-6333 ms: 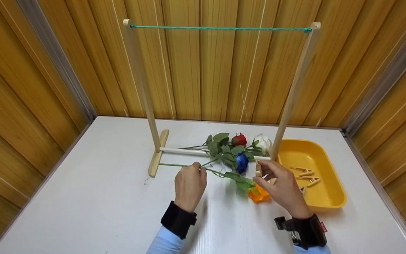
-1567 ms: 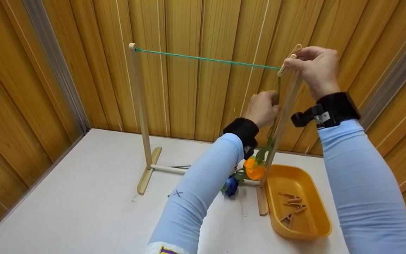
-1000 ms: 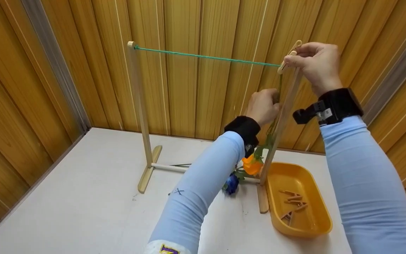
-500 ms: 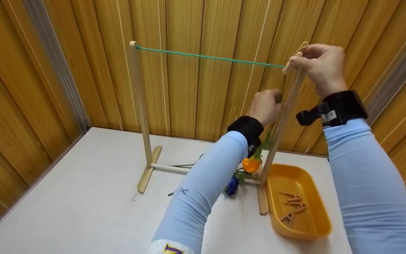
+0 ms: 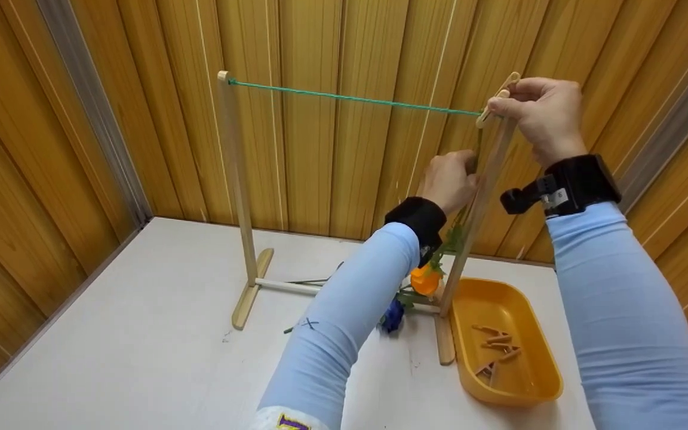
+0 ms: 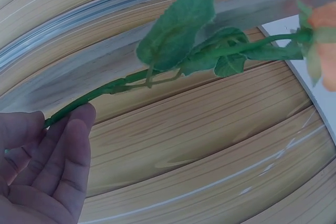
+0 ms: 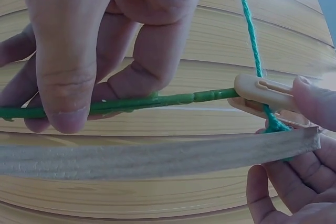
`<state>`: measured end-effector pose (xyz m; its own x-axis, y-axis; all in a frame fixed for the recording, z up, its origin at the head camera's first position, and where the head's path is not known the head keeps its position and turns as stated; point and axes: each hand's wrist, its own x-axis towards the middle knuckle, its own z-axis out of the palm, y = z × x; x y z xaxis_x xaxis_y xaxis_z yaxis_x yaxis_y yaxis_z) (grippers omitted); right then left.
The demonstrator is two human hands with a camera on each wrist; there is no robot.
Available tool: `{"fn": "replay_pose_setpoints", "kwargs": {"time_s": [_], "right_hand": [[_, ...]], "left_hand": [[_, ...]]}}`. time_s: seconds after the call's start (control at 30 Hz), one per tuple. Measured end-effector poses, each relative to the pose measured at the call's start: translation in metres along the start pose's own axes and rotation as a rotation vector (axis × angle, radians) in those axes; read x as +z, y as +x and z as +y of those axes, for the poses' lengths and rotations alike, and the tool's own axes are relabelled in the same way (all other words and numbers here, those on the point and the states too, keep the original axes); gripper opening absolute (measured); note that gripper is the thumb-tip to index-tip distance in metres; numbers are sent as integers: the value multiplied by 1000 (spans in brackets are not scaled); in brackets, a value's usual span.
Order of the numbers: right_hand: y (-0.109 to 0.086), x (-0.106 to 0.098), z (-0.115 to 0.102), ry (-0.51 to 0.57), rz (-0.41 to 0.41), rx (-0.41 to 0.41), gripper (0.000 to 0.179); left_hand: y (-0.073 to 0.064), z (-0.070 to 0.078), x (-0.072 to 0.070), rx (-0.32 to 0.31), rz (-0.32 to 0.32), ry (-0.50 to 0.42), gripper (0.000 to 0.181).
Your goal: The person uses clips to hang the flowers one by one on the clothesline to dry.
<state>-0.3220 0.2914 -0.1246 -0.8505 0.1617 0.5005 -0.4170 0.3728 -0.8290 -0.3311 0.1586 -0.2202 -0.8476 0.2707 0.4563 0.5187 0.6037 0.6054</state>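
Observation:
My left hand (image 5: 448, 182) pinches the green stem of an orange artificial flower (image 5: 426, 279), which hangs head down beside the right post of a wooden frame. In the left wrist view, thumb and fingers hold the stem (image 6: 100, 92) below its leaves. Up at the right end of the green cord (image 5: 350, 97), my right hand (image 5: 544, 113) grips a wooden-coloured clothespin (image 5: 490, 110). The right wrist view shows the clothespin (image 7: 262, 90) around the stem's end and against the cord, near the cord's knot. Whether it clamps both firmly, I cannot tell.
A yellow tray (image 5: 550, 358) with several clothespins (image 5: 499, 343) stands right of the frame. On the white table (image 5: 141, 334) lies a blue flower (image 5: 392, 315), partly behind my left sleeve, along with other stems. The left post (image 5: 237, 179) stands upright.
Both hands have risen from the table, bringing the orange flower and clothespin up to the cord's right end. Over the last second they have shifted only slightly right.

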Motion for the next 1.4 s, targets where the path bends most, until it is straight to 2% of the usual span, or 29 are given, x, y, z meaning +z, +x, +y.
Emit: {"fn": "replay_pose_setpoints", "kwargs": {"time_s": [0.2, 0.4, 0.77, 1.0, 1.27, 1.4], "right_hand": [[-1, -1, 2, 1, -42, -6, 20], [-4, 1, 3, 9, -82, -18, 18], [-1, 2, 0, -13, -72, -86, 9], [0, 3, 2, -58, -80, -91, 9], [0, 3, 2, -63, -112, -68, 12], [-2, -1, 2, -128, -114, -97, 19]], "left_hand": [[0, -3, -1, 5, 1, -13, 28], [-1, -4, 1, 9, -47, -39, 35], [0, -4, 0, 2, -99, -62, 44], [-3, -4, 0, -33, -134, -98, 48], [-10, -12, -8, -47, -166, -136, 31], [-11, -17, -15, -50, -184, -113, 30]]}}
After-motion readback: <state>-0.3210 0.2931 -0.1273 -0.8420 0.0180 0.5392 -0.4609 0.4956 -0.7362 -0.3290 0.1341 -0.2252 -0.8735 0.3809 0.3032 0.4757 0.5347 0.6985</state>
